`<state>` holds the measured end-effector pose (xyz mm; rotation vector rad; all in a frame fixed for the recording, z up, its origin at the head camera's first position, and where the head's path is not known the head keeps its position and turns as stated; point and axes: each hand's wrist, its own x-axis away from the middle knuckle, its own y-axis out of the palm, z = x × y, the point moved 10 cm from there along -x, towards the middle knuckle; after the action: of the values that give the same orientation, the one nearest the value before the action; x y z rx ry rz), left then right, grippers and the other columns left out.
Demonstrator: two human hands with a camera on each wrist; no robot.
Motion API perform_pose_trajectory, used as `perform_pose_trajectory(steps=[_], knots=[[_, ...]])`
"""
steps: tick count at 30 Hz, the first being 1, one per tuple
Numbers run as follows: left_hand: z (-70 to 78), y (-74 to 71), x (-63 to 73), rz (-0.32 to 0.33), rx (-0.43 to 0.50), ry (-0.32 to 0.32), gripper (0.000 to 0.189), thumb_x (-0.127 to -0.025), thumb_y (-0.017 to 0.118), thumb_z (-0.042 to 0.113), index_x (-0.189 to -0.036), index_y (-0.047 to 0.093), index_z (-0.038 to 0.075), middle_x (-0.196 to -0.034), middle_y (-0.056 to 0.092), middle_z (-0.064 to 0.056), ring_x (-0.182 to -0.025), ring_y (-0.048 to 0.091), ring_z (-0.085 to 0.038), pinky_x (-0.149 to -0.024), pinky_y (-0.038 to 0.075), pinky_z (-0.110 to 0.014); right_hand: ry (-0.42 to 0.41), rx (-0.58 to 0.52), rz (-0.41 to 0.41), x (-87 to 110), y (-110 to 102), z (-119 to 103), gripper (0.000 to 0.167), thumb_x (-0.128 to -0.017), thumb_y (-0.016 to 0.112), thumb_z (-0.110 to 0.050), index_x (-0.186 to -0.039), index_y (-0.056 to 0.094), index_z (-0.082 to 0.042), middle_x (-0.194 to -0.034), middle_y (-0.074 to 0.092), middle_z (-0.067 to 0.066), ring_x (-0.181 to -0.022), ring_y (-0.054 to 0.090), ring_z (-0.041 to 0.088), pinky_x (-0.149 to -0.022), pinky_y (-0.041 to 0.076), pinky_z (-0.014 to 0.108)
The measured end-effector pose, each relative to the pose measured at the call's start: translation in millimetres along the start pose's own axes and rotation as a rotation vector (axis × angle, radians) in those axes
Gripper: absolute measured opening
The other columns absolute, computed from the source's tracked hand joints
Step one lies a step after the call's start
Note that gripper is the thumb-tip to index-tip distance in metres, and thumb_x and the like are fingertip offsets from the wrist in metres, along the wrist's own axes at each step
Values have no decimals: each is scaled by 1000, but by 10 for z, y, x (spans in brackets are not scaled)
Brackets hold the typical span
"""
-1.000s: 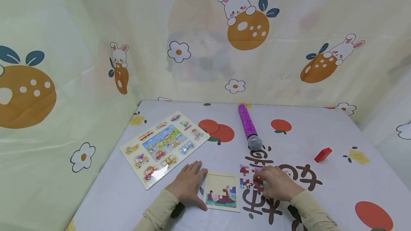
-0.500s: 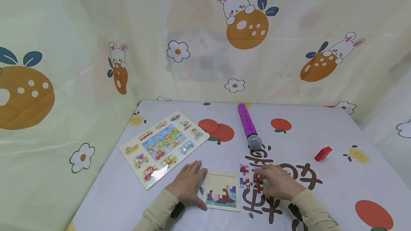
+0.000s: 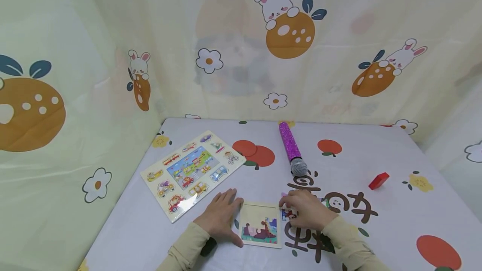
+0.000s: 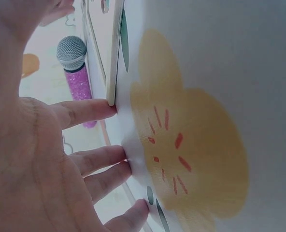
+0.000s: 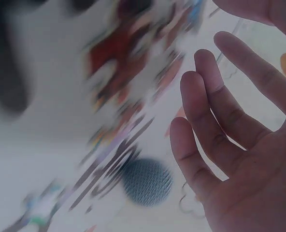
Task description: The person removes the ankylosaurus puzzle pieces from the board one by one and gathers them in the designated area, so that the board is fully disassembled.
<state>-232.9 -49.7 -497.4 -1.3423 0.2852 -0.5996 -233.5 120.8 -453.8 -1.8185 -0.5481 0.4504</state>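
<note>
My left hand lies to the left of a small square wooden puzzle tray, fingers spread and thumb near its lower left corner. In the left wrist view, one fingertip touches the edge of the tray. Colourful dinosaur puzzle pieces fill the lower part of the tray. My right hand hovers over loose puzzle pieces just right of the tray, partly hiding them. The right wrist view shows its fingers extended, with nothing between them, beside blurred red puzzle pieces.
A larger vehicle puzzle board lies at the left. Behind the loose pieces is a microphone with a purple glitter handle. A red block sits at the right on the printed tablecloth. Patterned curtains enclose the table.
My right hand has shifted left, from the right-hand loose pieces to over those closest to the tray. The left hand and the tray have stayed in place.
</note>
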Motion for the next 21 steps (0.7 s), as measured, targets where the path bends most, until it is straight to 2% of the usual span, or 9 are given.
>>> perform_pose_trajectory(steps=[8, 14, 21], knots=[[10, -11, -2, -5, -2, -9, 110, -51, 82, 68, -140, 44, 16, -153, 31, -14, -143, 26, -30, -118, 23, -46, -22, -62, -116, -175, 233, -287, 35, -66, 81, -19, -100, 71, -18, -84, 58, -7, -77, 48, 10, -71, 46, 32], [1, -6, 1, -7, -2, -18, 110, -51, 82, 68, -141, 44, 16, -153, 31, -13, -143, 26, -29, -118, 23, -46, -31, -45, -115, -205, 267, -365, 33, -65, 82, -19, -96, 72, -18, -85, 58, -5, -76, 46, 12, -70, 45, 32], [-5, -16, 1, -2, -2, -14, 111, -51, 83, 67, -141, 44, 16, -153, 31, -14, -143, 26, -30, -118, 23, -46, 23, -12, -128, -170, 290, -441, 30, -67, 81, -19, -95, 70, -19, -88, 57, -3, -82, 50, 16, -83, 47, 44]])
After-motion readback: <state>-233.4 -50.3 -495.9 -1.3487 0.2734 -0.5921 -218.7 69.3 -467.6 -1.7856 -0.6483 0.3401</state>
